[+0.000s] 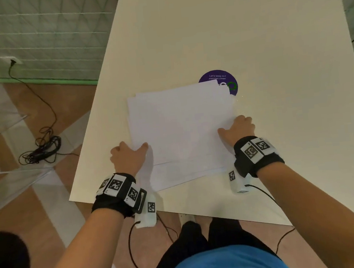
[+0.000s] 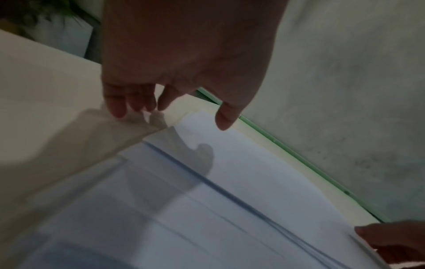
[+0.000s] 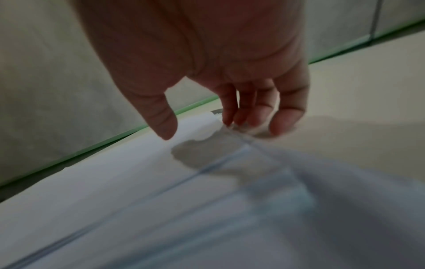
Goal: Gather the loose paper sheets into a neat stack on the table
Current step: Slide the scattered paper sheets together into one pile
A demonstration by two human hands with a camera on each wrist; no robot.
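Several white paper sheets (image 1: 182, 129) lie in a loose, slightly fanned pile on the cream table (image 1: 249, 39), with offset edges showing near the front. My left hand (image 1: 132, 149) is at the pile's left edge. In the left wrist view its fingers (image 2: 117, 107) touch the table beside the sheets (image 2: 253, 172) and its thumb (image 2: 225, 120) hovers over the top sheet. My right hand (image 1: 234, 127) is at the right edge. Its fingers (image 3: 282, 120) reach down to the edge of the paper (image 3: 138, 182) and its thumb (image 3: 164, 125) floats above it. Neither hand pinches a sheet.
A round purple sticker (image 1: 218, 79) on the table is partly covered by the pile's far right corner. The near table edge runs just behind my wrists. A tangled black cable (image 1: 42, 148) lies on the floor to the left. Thin cables hang from both wrist cameras.
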